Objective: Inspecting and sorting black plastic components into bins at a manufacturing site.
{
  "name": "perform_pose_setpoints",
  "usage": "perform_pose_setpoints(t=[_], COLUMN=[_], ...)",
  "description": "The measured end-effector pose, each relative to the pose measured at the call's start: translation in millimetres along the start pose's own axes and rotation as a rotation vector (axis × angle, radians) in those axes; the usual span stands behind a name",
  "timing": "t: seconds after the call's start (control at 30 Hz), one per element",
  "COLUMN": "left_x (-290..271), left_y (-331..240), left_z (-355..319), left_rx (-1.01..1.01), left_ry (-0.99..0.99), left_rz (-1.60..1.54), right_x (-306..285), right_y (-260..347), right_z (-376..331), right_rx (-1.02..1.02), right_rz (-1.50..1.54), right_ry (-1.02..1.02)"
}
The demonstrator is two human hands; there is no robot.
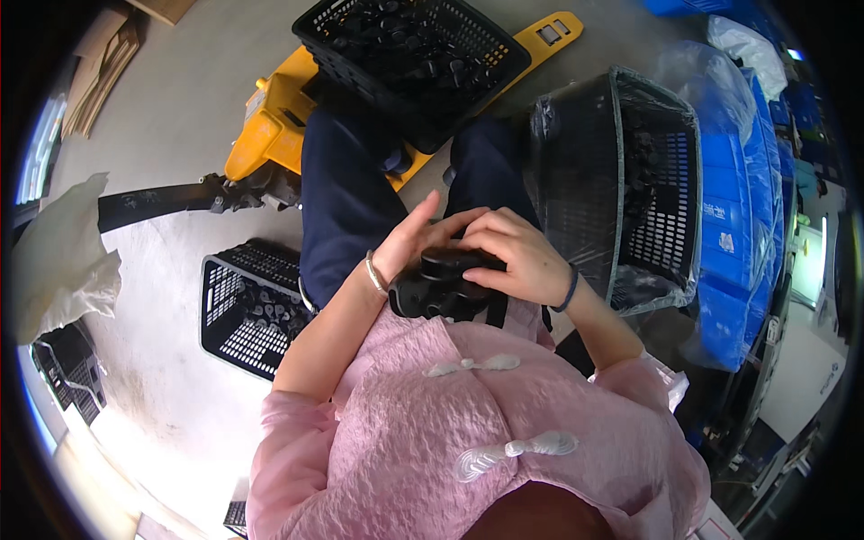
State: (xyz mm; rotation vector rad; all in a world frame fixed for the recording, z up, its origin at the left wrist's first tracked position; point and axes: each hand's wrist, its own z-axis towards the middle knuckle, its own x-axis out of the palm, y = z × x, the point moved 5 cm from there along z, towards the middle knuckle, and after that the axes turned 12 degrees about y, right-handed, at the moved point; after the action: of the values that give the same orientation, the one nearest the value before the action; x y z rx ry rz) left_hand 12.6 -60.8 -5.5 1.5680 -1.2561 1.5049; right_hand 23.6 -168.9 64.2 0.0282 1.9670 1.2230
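Note:
In my lap lies a heap of shiny black rounded plastic parts (438, 295). My right hand (522, 255) is closed on one black rounded part (457, 262) above the heap, its thumb and fingers on the part's right side. Close by on the left, my left hand (416, 241) has its thumb raised and apart, with its fingers stretched toward the right hand's fingertips. The two hands meet over the part. The undersides of the left fingers are partly hidden. What exact kind of part this is cannot be made out.
A black crate of black parts (335, 56) stands ahead on a yellow pallet jack (268, 135). A smaller black crate (211, 310) is on the floor at left. At right are a plastic-lined black crate (576, 180) and wrapped blue bins (733, 225).

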Motion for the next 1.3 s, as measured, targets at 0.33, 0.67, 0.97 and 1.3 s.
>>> perform_pose_setpoints(t=[0.33, 0.67, 0.97, 1.3], left_x=[4, 6, -10, -15], left_y=[-2, -1, 5, 10], left_z=[0, 4, -2, 10], left_rx=[-0.027, -0.016, -0.038, -0.069], left_ry=[0.181, 0.183, 0.051, 0.078], left_rz=[-0.081, 0.014, 0.04, -0.108], right_x=[-17, -9, -7, -15], right_y=[-7, -28, -24, 7], right_z=[-6, -14, -22, -28], right_rx=[0.093, 0.172, 0.359, -0.02], right_rz=[0.298, 0.623, 0.328, -0.208], right_ry=[-0.209, -0.142, -0.002, -0.261])
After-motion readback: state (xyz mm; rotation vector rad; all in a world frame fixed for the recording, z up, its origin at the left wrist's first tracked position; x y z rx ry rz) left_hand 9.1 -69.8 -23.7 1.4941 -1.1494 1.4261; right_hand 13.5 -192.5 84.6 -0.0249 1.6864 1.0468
